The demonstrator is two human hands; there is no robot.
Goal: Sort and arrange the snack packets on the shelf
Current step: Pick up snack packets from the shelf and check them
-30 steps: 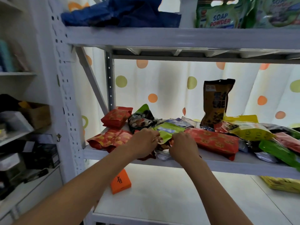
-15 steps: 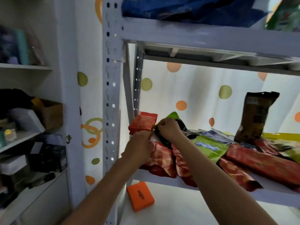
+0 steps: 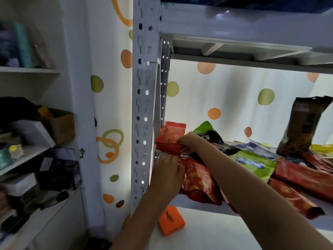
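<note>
Both hands grip red, orange-printed packet (image 3: 170, 139) upright

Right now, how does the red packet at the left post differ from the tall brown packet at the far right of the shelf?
The red packet is orange-red and squat; the brown packet is dark brown and taller. The red packet is pinched by the right hand, with the left hand just below it; no hand touches the brown packet. The red packet sits at the shelf's left end, the brown packet far right. Both stand roughly upright near the curtain.
</note>
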